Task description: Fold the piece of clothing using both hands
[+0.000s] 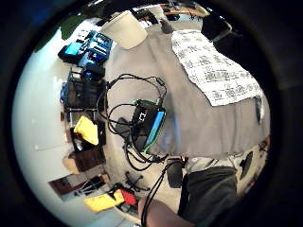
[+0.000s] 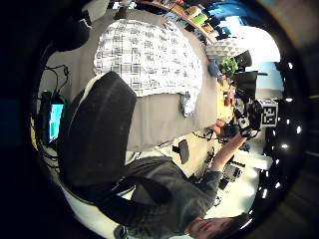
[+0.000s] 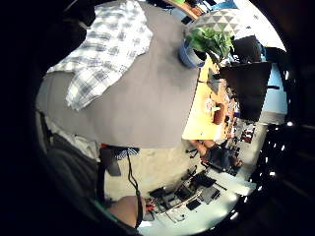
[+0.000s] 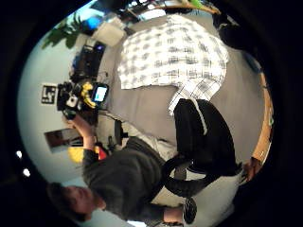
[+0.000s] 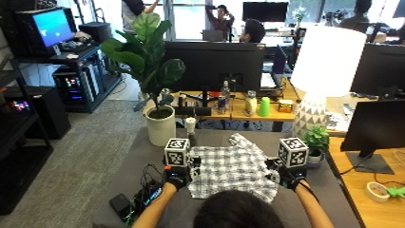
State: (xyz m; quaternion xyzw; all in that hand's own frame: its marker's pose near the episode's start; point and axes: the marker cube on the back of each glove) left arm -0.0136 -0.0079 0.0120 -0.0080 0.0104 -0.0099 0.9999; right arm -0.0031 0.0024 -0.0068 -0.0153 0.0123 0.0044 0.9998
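Meanwhile, white-and-grey checked cotton shirt [image 5: 231, 172] lies spread flat on grey cloth-covered table [image 5: 142, 166], its long axis running near to far, far end pointing toward potted plant in cream pot [image 5: 159, 124]. Black-gloved left hand [image 5: 175, 179] hovers at shirt's left edge, black-gloved right hand [image 5: 289, 177] at its right edge, shirt between them, each about equally near. Cannot tell whether fingers of either hand are apart or curled. Judged: fold not yet begun; both hands must drop onto side edges.
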